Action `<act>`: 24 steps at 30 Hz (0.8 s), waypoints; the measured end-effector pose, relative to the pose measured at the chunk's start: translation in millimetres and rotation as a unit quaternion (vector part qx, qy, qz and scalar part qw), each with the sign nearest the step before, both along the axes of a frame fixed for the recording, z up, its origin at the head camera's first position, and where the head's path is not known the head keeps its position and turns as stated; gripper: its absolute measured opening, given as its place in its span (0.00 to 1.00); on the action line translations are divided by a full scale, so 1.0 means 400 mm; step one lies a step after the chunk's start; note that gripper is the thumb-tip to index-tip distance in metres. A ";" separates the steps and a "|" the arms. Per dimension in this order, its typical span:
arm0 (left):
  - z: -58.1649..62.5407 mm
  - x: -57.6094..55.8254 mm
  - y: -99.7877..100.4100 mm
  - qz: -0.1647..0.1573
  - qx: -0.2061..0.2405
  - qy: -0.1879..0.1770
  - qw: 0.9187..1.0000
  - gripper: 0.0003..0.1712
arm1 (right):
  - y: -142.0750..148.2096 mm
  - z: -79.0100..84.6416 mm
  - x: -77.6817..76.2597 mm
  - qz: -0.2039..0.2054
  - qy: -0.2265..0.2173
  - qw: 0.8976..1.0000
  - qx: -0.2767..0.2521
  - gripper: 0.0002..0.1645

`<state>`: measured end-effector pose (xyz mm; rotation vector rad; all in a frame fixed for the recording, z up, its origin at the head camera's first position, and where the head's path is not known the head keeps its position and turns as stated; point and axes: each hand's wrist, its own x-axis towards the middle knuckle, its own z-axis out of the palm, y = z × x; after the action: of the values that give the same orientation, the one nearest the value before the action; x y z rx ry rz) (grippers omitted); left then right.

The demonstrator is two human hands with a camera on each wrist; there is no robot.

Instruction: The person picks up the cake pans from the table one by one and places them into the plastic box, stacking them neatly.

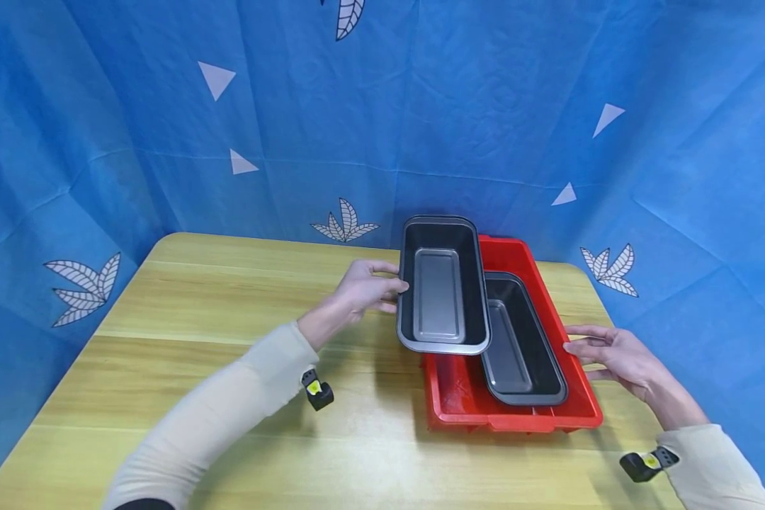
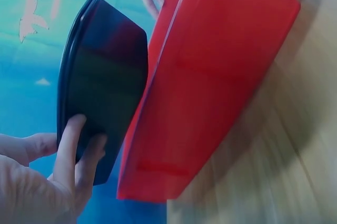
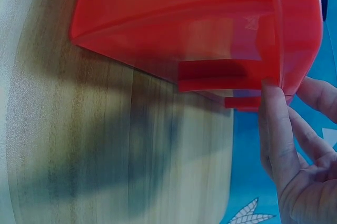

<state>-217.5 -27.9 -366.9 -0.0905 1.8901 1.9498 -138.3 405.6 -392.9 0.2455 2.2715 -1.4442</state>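
Note:
A dark grey loaf pan [image 1: 440, 294] is held by my left hand [image 1: 368, 287] at its left long side. The thumb lies on the rim, and the fingers press against the outer wall in the left wrist view. This pan hangs tilted above the left part of a red plastic bin [image 1: 462, 418]. A second dark loaf pan [image 1: 523, 350] lies inside the bin, partly covered by the held one. My right hand [image 1: 618, 358] grips the bin's right rim, fingers against the outer wall [image 3: 231, 40] beneath it.
The bin stands on a light wood table [image 1: 197, 304], toward its right side. A blue cloth [image 1: 319, 106] with leaf and triangle prints hangs behind the table. Each wrist wears a small black camera, such as the left one [image 1: 319, 393].

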 end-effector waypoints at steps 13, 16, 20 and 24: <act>-0.004 0.033 0.079 -0.016 0.007 -0.001 1.000 0.25 | 0.002 0.000 0.001 0.000 0.000 1.000 0.012 0.43; -0.007 0.036 0.095 -0.012 0.014 -0.003 1.000 0.25 | 0.002 0.001 0.000 0.000 -0.001 1.000 0.011 0.43; -0.011 0.040 0.116 -0.006 0.018 -0.006 1.000 0.24 | 0.002 0.000 -0.001 0.001 -0.002 1.000 0.014 0.43; -0.014 0.043 0.137 0.003 0.027 -0.007 1.000 0.24 | 0.002 -0.002 -0.001 0.000 -0.002 1.000 0.013 0.44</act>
<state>-200.1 26.9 -372.5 -0.0941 1.8281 1.9982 -138.7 406.6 -393.9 0.2562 2.2887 -1.4131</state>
